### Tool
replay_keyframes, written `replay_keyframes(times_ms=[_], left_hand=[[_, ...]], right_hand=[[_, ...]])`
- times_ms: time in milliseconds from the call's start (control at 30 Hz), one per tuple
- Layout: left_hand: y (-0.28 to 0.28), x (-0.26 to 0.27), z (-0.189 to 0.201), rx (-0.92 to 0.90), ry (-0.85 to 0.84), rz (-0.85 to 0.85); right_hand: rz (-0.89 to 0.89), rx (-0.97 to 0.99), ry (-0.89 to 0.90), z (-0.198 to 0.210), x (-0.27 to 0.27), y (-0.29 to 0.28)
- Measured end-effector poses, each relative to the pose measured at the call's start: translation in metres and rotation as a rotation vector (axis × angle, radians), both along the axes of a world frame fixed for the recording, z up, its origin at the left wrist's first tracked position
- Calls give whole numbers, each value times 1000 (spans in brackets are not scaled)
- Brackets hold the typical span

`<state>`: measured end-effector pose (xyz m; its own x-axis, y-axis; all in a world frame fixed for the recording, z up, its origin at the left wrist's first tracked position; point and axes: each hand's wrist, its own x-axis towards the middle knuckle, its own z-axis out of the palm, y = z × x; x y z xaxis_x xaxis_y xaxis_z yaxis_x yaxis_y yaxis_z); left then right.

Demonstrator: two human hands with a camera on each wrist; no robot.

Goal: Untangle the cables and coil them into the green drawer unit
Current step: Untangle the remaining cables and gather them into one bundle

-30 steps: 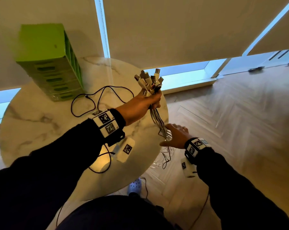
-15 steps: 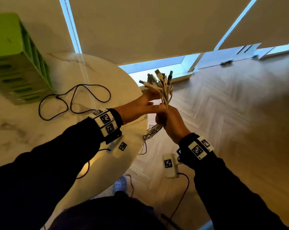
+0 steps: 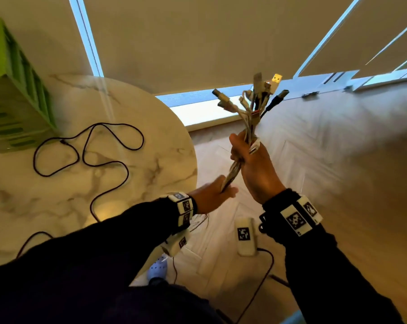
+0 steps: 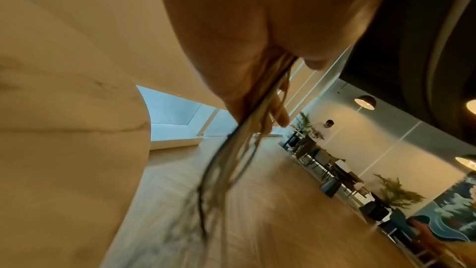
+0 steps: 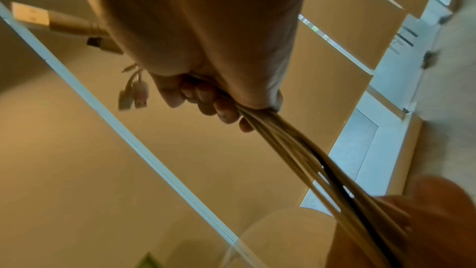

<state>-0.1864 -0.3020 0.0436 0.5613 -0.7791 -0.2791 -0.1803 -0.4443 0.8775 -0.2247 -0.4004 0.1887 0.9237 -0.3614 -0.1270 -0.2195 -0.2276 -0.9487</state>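
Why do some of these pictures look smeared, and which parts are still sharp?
Head view: the left hand is motion-blurred, while the black cable on the marble table stays crisp. Left wrist view: the cable bundle streaks toward the floor. Right wrist view: the right hand looms close and soft.

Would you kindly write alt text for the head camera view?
Two hands hold a bundle of cables upright over a wood floor: the right hand grips it below the fanned plugs, the left hand lower down. A black cable lies loose on the marble table by a green drawer unit.
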Motion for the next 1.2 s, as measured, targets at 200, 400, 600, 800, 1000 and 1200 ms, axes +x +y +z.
replay_keyframes(times_ms=[200, 400, 600, 800, 1000, 1200], left_hand=[[40, 18, 38, -366, 304, 60], [61, 45, 72, -553, 311, 310], [90, 45, 98, -596, 427, 441], [156, 53, 109, -733, 547, 519], [241, 57, 108, -822, 469, 741], [298, 40, 106, -868, 340, 1095]], right_hand=[[193, 68, 144, -11, 20, -9], [590, -144, 240, -22, 23, 23], [675, -46, 297, -46, 33, 50], [1145, -495, 725, -128, 51, 43], [760, -1151, 452, -138, 77, 66], [1308, -1272, 373, -141, 57, 155]])
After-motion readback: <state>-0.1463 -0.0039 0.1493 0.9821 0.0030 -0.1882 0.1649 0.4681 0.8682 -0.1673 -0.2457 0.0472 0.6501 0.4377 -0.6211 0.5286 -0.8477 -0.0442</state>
